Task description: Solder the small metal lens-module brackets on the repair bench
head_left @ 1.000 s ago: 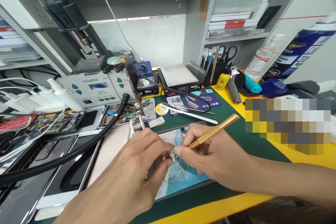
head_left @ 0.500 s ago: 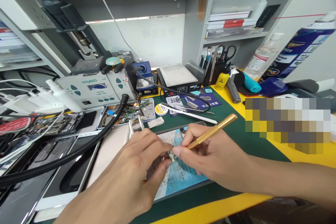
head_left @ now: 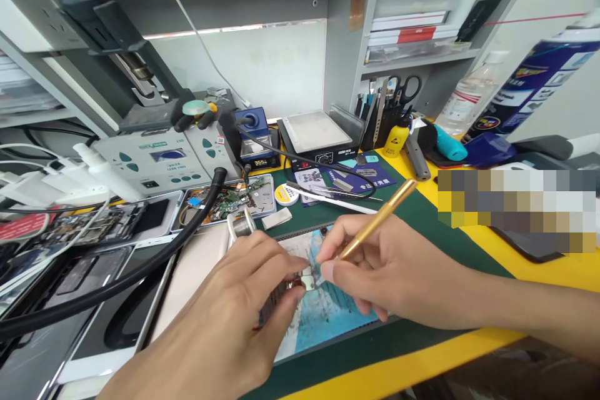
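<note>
Between the thumb and fingers of my left hand (head_left: pixel 244 300) is a small metallic part (head_left: pixel 307 280), pinched by its left side over a blue and white mat (head_left: pixel 328 319). My right hand (head_left: pixel 379 262) grips a gold pen-like tool (head_left: pixel 377 219) like a pencil, its back end slanting up to the right. The tool's tip is near the right side of the small part; whether it touches cannot be made out. Most of the part lies hidden behind my left fingers.
A black hose (head_left: pixel 187 237) crosses the left side over phone frames (head_left: pixel 126 312). Behind the mat are a solder spool (head_left: pixel 241 225), a tray of circuit boards (head_left: pixel 262 200), a white stick (head_left: pixel 337 201) and a heating plate (head_left: pixel 316 134). Bottles stand at the right.
My right hand has shifted slightly right, away from my left fingers, and the gold tool stands a little steeper. More of the small part shows. My left hand keeps its pinch.
</note>
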{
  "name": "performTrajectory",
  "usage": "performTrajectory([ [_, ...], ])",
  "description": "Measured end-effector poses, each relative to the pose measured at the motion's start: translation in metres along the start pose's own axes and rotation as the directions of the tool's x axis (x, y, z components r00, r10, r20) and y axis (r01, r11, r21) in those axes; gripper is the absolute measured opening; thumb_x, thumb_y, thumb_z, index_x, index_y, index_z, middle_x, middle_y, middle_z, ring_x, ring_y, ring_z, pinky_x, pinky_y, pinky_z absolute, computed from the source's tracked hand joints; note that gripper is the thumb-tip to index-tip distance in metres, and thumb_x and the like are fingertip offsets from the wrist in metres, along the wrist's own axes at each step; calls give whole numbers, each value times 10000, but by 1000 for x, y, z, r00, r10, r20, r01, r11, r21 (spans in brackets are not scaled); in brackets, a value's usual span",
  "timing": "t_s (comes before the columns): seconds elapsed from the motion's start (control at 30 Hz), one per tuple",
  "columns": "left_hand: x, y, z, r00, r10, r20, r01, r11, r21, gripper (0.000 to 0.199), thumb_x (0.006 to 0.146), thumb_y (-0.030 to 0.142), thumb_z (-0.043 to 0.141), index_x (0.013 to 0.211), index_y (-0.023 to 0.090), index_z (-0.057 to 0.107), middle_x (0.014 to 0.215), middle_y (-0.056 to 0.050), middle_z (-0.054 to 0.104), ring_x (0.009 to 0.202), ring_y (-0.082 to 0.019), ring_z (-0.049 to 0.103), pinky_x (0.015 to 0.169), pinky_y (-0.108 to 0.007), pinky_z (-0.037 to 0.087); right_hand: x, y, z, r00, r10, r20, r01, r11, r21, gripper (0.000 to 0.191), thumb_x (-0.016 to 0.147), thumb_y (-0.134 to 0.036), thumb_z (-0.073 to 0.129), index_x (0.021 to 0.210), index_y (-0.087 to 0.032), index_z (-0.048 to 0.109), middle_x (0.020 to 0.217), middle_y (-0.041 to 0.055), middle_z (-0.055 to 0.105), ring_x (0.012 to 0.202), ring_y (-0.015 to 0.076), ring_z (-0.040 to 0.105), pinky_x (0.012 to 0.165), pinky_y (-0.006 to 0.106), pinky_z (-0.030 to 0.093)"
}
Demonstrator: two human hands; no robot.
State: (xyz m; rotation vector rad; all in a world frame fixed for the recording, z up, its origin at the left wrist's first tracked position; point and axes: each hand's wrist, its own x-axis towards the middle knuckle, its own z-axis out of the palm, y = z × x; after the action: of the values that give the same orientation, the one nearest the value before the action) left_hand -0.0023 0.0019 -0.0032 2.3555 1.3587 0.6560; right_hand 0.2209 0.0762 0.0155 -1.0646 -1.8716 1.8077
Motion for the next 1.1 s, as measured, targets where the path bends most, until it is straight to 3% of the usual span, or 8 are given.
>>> performTrajectory([
  [0.3,3,2,0,998,43,-42,-43,999,1,264,1024,112,535,1220,267,620,1034,-17,671,969,-175,614,807,-336,504,-2,14,7,989,-118,-86,107,987,-123,83,832,-189,699,835,-225,624,555,-75,494,474,98,420,424,210,295],
  [0.5,2,3,0,998,33,-45,-34,999,-5,273,1014,97,544,1213,265,626,1044,-13,669,996,-173,615,830,-332,508,0,15,8,968,-234,-95,209,953,-218,96,827,-137,678,796,-210,624,584,-75,501,489,81,434,437,191,315],
  [1.1,4,2,-2,1000,30,-4,-30,1000,7,288,1026,99,523,1232,282,606,1064,-5,665,994,-165,620,833,-316,509,-1,14,9,925,-370,-87,327,892,-312,85,812,-121,671,784,-196,644,591,-74,502,477,66,417,417,175,311],
])
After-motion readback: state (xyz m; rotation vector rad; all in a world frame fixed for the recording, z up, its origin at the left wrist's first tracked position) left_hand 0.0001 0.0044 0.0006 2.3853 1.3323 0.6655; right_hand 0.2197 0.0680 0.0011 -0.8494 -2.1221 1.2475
